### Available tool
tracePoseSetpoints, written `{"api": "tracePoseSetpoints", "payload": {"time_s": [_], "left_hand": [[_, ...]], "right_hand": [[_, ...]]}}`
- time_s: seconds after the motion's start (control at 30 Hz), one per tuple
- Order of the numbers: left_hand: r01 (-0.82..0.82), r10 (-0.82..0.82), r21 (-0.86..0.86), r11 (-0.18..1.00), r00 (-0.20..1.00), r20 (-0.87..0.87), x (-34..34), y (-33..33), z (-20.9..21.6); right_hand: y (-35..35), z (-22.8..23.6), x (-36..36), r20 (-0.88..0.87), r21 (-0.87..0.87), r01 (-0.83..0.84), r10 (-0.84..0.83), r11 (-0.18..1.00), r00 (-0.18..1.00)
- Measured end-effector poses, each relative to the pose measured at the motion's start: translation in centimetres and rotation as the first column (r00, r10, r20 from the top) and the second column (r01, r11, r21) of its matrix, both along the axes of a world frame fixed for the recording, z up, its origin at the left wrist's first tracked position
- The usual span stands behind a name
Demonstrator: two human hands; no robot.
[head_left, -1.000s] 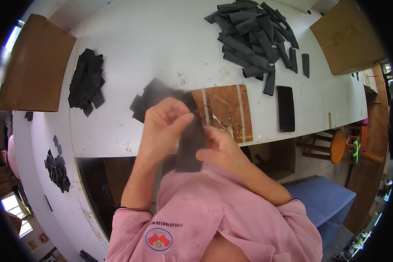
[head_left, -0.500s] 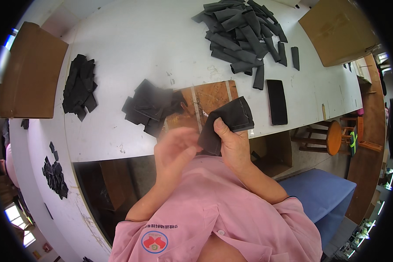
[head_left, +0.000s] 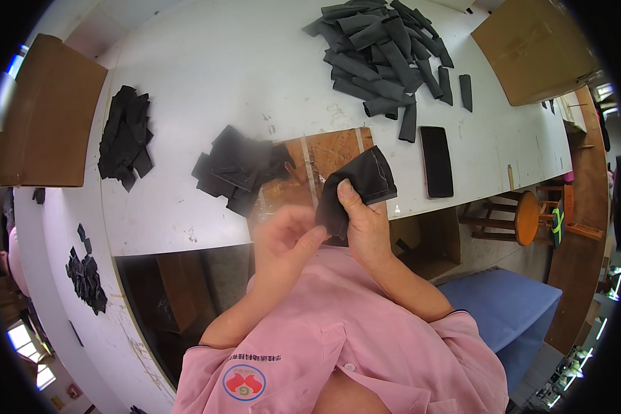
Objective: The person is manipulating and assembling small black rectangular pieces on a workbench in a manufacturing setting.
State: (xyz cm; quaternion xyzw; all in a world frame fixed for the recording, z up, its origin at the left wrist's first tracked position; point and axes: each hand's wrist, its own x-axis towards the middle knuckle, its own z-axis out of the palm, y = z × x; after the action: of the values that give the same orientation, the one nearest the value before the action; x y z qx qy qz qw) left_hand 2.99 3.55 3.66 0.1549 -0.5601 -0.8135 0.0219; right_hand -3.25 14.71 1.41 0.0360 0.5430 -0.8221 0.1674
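Observation:
My right hand (head_left: 367, 224) grips a black stitched fabric piece (head_left: 359, 181), thumb pressed on its face and the fingers hidden behind it. A pale line of stitching runs near the piece's far right edge. At its lower left corner, my left hand (head_left: 288, 238) has curled fingers, with thumb and forefinger pinching the cloth edge. Below the piece lies a worn brown board (head_left: 331, 148) with pale strips across it. Flat black fabric pieces (head_left: 238, 165) are heaped at the board's left side, partly on it.
Rolled dark grey tubes (head_left: 386, 62) form a large pile at the far side of the white table (head_left: 186, 90). A black phone (head_left: 437, 161) lies right of the board. More black pieces (head_left: 125, 138) sit left, between cardboard boxes (head_left: 52, 114) (head_left: 535, 52). A stool (head_left: 527, 218) stands at right.
My left hand has come up to the fabric's lower left corner and its thumb now meets the cloth. The piece has tilted slightly in my right hand, its far edge shifting a little left and away.

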Motion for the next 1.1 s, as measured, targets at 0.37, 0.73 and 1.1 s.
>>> {"api": "tracePoseSetpoints", "payload": {"time_s": [0.37, 0.73, 1.1], "left_hand": [[-0.201, 0.202, -0.299, 0.933, 0.979, -0.03, -0.4, -0.4, -0.6], [-0.158, 0.104, -0.759, 0.632, 0.987, -0.119, 0.0, -0.1, -0.9], [-0.13, 0.105, 0.336, 0.933, 0.99, 0.093, -0.6, -2.9, 0.5]], "right_hand": [[3.2, -2.7, -2.7, 0.258, 0.336, -0.623, 0.567, 0.706, 0.782], [0.0, 1.1, 0.5, -0.604, 0.574, 0.077, 0.358, 0.815, 0.712], [-0.4, 0.3, 0.0, -0.19, 0.315, -0.268, 0.337, 0.91, 0.922]]}}
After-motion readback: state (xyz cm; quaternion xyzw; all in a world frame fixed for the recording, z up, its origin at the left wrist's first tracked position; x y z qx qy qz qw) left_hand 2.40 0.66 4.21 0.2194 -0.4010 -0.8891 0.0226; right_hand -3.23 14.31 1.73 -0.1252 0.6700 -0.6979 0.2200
